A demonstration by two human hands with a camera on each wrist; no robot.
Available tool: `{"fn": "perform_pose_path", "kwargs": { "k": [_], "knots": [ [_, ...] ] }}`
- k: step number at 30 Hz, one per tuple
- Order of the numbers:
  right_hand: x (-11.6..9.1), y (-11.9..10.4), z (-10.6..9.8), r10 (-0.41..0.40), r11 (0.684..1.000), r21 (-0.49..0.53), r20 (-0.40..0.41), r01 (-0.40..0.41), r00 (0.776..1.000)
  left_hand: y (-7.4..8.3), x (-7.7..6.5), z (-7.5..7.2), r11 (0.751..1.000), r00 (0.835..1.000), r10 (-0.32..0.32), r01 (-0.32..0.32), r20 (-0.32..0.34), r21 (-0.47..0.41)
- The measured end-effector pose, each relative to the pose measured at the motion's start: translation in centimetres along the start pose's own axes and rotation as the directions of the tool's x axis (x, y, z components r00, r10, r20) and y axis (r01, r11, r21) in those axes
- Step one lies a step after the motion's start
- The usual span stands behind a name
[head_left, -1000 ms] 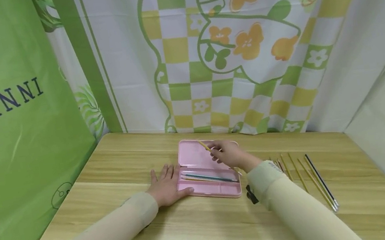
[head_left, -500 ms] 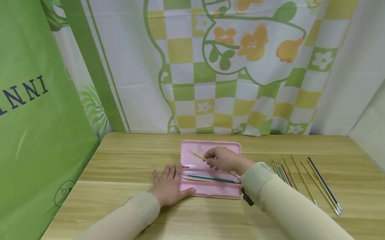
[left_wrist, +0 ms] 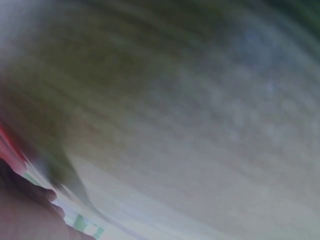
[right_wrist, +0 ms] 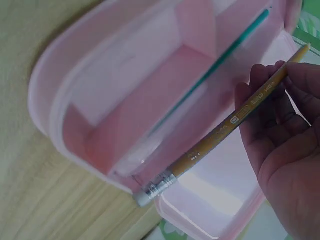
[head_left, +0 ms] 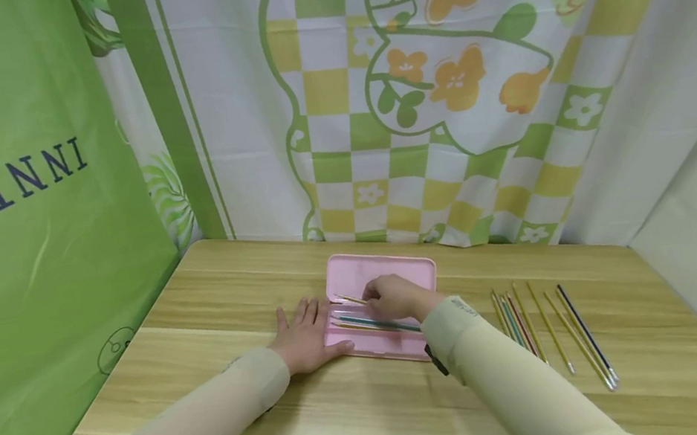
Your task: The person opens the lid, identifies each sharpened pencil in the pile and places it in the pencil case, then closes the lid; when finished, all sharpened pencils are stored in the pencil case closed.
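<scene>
A pink pencil case (head_left: 391,347) lies with its lid (head_left: 397,268) folded back on the table. Inside it a teal pencil (head_left: 364,321) and a yellow one lie side by side. My right hand (head_left: 397,297) pinches a yellow pencil (right_wrist: 215,132) between thumb and fingers, over the back of the case; in the right wrist view its white eraser end hangs near the case's rim. My left hand (head_left: 304,340) rests flat at the case's left end, fingers spread and thumb on the front edge. The left wrist view shows only some fingers (left_wrist: 35,210) and blurred table.
To the right, several pencils (head_left: 551,330) lie loosely in a row on the wooden table (head_left: 272,432), yellow, teal, red and dark blue. A patterned curtain (head_left: 363,132) hangs behind the table, and a green cloth (head_left: 36,256) stands at the left.
My right hand has moved down and slightly left, lowering the yellow pencil from above the lid towards the case's tray. The left hand has stayed in place at the case.
</scene>
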State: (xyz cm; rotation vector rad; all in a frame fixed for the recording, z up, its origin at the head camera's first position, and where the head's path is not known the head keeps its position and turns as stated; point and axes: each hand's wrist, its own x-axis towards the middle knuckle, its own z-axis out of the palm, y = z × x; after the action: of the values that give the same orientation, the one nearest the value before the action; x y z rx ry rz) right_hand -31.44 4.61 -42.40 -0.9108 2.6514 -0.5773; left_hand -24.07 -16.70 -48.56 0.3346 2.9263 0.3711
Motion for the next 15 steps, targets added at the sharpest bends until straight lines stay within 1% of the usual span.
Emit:
{"fn": "perform_pose_path", "kwargs": {
  "k": [5,8,11,15],
  "knots": [
    [0.3,-0.1,0.5,0.022,1.000,0.002,0.008,-0.022,1.000,0.0,0.0,-0.1,1.000,1.000,0.001,-0.001,-0.003,0.011],
    [0.4,-0.3,0.7,0.006,1.000,0.013,0.004,-0.006,1.000,0.0,0.0,0.0,1.000,1.000,-0.001,0.001,-0.004,0.013],
    [0.5,-0.4,0.9,-0.013,1.000,-0.004,0.006,0.013,1.000,0.0,0.0,0.2,1.000,1.000,-0.003,0.003,-0.006,0.018],
    [0.5,-0.5,1.2,-0.023,0.998,-0.055,0.004,0.023,1.000,-0.1,0.1,0.3,1.000,1.000,-0.003,0.003,-0.014,0.016]
  ]
}}
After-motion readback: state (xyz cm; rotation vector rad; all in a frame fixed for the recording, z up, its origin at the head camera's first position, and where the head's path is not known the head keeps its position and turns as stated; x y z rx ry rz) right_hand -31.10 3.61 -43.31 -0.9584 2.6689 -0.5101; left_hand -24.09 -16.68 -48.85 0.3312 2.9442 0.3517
